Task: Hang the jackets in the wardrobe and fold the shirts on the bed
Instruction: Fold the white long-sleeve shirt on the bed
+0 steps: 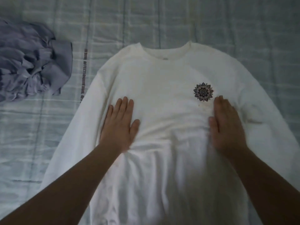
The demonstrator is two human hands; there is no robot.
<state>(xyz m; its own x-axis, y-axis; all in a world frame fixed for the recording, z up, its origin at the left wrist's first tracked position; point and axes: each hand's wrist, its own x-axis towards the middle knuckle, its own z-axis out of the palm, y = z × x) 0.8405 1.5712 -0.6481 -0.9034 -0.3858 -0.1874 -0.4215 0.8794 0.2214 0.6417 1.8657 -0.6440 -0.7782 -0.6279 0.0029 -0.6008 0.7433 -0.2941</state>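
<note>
Pale blue-grey checked bedding fills the view; the bed (162, 17) carries everything. Down its middle, from 12 o'clock to 6, lies the white long-sleeved shirt (162, 75), front up, with the neckline (164, 51) toward 12 and the sleeves trailing beside the body toward 7 and 4 o'clock. A small flower emblem (203, 91) sits on the chest, toward 2 o'clock from the shirt's middle.

Both hands rest flat on the shirt, palms down, fingers straight and close together, gripping nothing. The left hand (120, 124) is at 9 o'clock on the chest. The right hand (227, 125) is at 3 o'clock, just below the emblem and somewhat blurred. Between them the cloth bunches into cross creases (162, 127).

This looks like smoothing before the first fold. No fold is made yet. Next, the creases want pressing outward, then a sleeve and side need pinching up and laying over the middle.

At 10 o'clock, well apart, lies a crumpled grey-lilac garment (32, 62). A printed stripe of lettering (84, 70) runs between it and the shirt.
</note>
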